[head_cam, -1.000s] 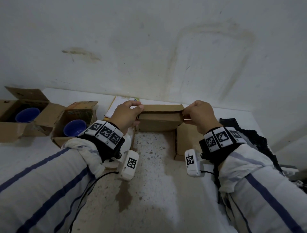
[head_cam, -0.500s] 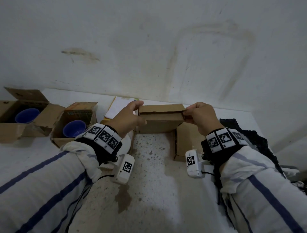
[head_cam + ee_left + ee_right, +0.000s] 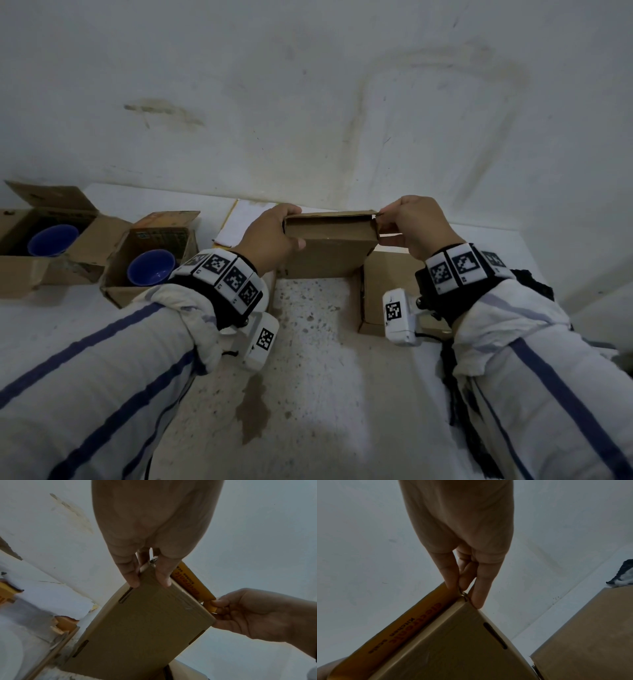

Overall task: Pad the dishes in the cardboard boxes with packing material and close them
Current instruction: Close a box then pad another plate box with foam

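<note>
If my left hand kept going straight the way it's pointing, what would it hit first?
Nothing new: the left hand already grips the lifted cardboard lid at its left corner. Past that edge, the line seems to run to the white wall, though depth is hard to judge.

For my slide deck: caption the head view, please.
Both hands grip a cardboard flap beside two boxed blue bowls.
</note>
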`<state>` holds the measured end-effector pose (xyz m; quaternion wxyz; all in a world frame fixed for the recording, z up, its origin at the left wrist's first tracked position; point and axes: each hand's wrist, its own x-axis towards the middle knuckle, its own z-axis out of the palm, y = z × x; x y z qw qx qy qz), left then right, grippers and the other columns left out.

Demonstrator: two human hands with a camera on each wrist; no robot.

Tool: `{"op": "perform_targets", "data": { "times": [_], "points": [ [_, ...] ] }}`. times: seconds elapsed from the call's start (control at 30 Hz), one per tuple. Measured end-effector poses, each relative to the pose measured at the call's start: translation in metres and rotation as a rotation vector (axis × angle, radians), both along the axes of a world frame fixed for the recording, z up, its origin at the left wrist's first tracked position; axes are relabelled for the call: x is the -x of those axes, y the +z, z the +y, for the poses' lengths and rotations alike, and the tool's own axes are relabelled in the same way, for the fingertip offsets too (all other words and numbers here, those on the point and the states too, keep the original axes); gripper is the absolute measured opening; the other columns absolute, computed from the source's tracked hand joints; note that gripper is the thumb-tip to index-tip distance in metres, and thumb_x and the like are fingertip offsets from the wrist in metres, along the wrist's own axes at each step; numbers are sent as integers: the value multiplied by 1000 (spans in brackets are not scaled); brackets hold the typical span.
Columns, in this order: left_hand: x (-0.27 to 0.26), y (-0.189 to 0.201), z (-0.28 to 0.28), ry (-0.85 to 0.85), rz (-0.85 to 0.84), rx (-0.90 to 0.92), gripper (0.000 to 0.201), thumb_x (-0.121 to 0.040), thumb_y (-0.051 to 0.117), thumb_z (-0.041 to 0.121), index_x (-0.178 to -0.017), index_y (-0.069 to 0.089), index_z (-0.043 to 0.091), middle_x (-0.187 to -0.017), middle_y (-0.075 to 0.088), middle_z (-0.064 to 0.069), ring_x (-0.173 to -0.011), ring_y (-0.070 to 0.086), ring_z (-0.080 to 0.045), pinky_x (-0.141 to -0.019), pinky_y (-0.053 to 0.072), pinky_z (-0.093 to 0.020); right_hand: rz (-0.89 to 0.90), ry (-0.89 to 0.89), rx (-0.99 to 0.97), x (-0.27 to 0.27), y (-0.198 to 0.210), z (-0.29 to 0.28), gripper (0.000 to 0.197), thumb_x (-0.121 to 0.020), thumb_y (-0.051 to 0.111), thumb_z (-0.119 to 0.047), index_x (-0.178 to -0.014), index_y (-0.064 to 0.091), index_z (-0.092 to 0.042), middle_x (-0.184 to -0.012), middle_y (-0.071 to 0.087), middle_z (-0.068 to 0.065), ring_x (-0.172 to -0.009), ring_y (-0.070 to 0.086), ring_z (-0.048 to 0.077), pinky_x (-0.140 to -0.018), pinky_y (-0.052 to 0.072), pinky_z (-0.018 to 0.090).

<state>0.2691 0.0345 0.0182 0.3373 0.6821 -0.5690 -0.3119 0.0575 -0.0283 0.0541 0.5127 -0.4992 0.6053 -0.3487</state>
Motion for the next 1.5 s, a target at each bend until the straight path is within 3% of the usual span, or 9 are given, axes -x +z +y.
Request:
{"op": "perform_targets", "data": {
  "times": [0.27,0.47,0.67,0.83,1.0,1.23,1.33,1.4,1.5],
  "points": [
    [-4,0,-3,7,29,-15,54,-82,69,12,-131,49,22,-113,50,6,-103,54,-20,-92,50,-40,84,-23,49,-4,1,-6,17,-78,63,7,-69,58,-6,-69,61,12,-62,60,22,-61,56,31],
    [-4,1,-7,18,49,-18,53,-82,69,11,-131,50,22,-119,52,4,-108,52,-19,-95,48,-39,258,12,84,-5,0,-6,23,-77,64,5,-60,57,-9,-72,64,14,-67,64,27,-76,59,40],
    [-7,-2,-7,28,61,-19,60,-81,69,13,-136,45,24,-133,44,-5,-119,47,-23,-102,43,-42,405,45,171,-7,-5,-4,7,-76,62,-1,-76,59,-7,-80,67,10,-70,67,26,-78,58,46],
    [-14,-4,-1,97,188,65,37,-86,58,7,-115,55,29,-116,54,3,-103,60,-22,-90,52,-46,455,107,256,-7,-6,-2,20,-78,60,0,-81,56,-20,-73,59,2,-64,62,24,-76,57,40],
    [-14,-6,0,124,136,112,31,-88,58,7,-113,61,23,-108,58,8,-107,60,-19,-96,49,-42,516,158,315,-6,-6,-2,31,-78,62,0,-67,55,-28,-75,62,0,-74,67,29,-81,55,38],
    [-19,-5,4,82,-36,88,35,-90,58,16,-124,62,25,-128,60,-5,-102,61,-18,-96,44,-29,498,181,344,-1,-12,0,16,-80,65,-2,-92,70,-12,-89,68,7,-77,62,19,-83,52,30],
    [-19,-5,8,50,-62,63,36,-91,58,28,-127,59,28,-132,58,-1,-99,59,-13,-96,42,-26,439,148,314,1,-13,1,12,-82,60,-10,-84,72,-7,-80,66,7,-78,60,16,-80,53,30],
    [-19,-4,8,55,2,71,30,-93,55,37,-117,66,24,-118,66,-5,-99,64,-21,-97,48,-37,285,88,207,0,-12,-1,17,-85,61,-15,-72,66,-6,-74,65,10,-74,61,20,-80,56,38],
    [-19,-2,5,113,133,80,19,-92,57,34,-83,66,19,-89,68,-11,-86,66,-34,-84,55,-50,176,92,139,0,-14,-3,21,-88,63,-18,-71,59,-6,-78,62,12,-73,63,25,-73,59,38]
  ]
}}
